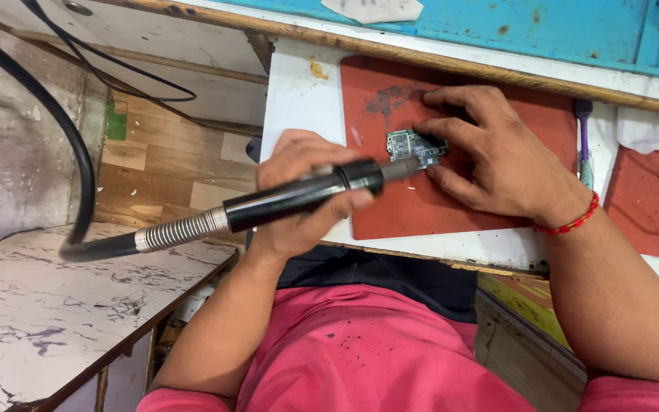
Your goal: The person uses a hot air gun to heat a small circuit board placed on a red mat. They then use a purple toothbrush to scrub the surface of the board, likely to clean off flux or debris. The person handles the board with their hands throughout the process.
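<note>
Holding a hot-air handpiece (299, 197) at a circuit board (413, 146).
My left hand (303, 194) is gripping the handpiece; my right hand (501, 156) is pressing spread fingers beside the board.

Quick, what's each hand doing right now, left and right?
Left hand: closed around the black hot-air wand, nozzle aimed at the circuit board.
Right hand: open, fingers spread, pressing the circuit board onto the red mat.
</note>
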